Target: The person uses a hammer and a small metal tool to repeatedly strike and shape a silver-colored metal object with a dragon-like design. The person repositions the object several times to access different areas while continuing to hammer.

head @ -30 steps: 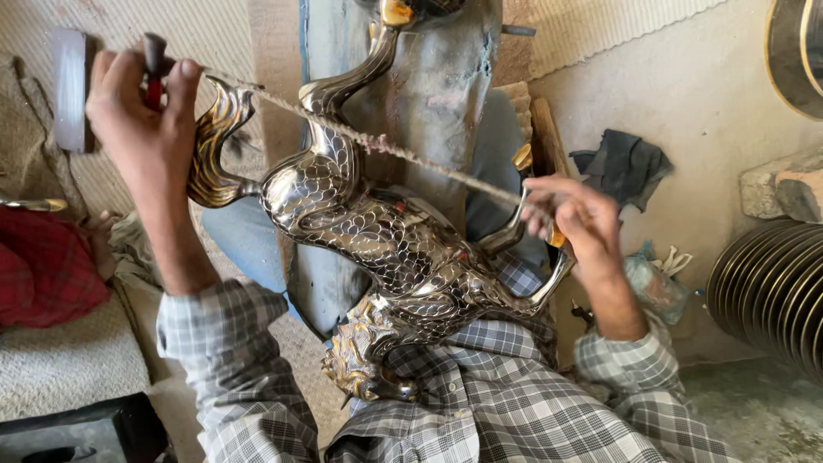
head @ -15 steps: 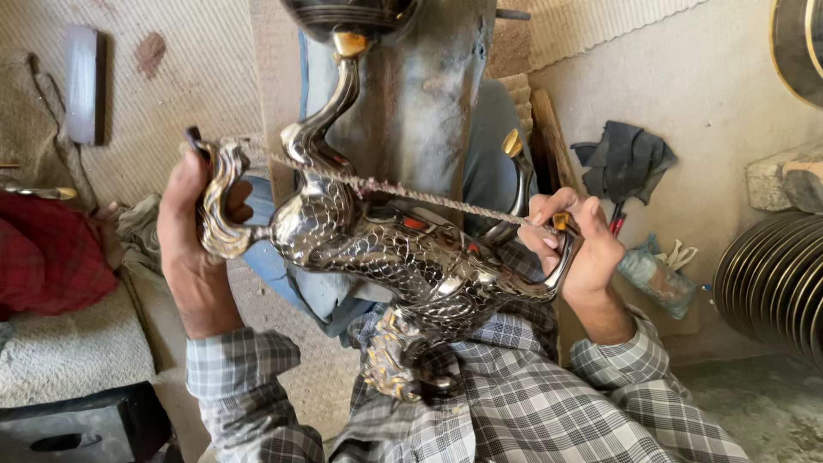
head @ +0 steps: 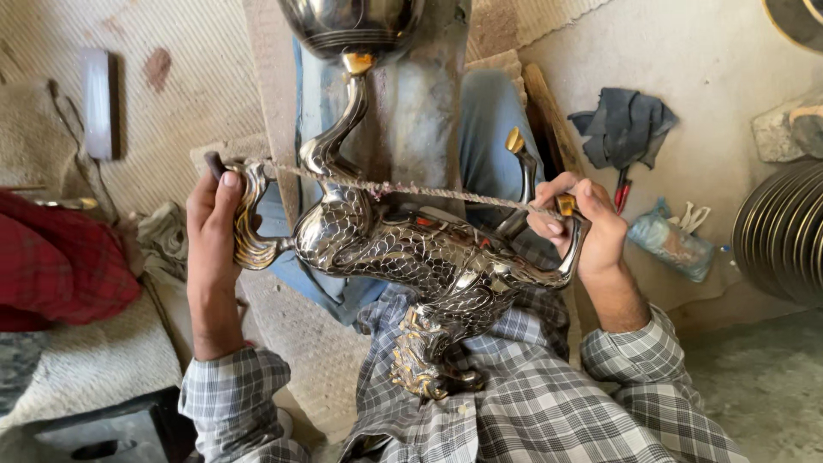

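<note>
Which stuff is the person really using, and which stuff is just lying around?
In use: left hand, right hand, the taut cord between them, the shiny metal figure on the lap.

Lying about: dark cloth, red cloth, stacked metal plates, small plastic bag.

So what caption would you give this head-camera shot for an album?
Both hands, left hand and right hand, stretch a rough cord across a shiny scaled metal figurine resting on a checked-shirted lap.

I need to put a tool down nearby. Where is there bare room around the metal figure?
Bare floor lies lower right, between the checked sleeve and the stacked plates. Woven mat is free upper left. The lap under the figure is crowded.
</note>
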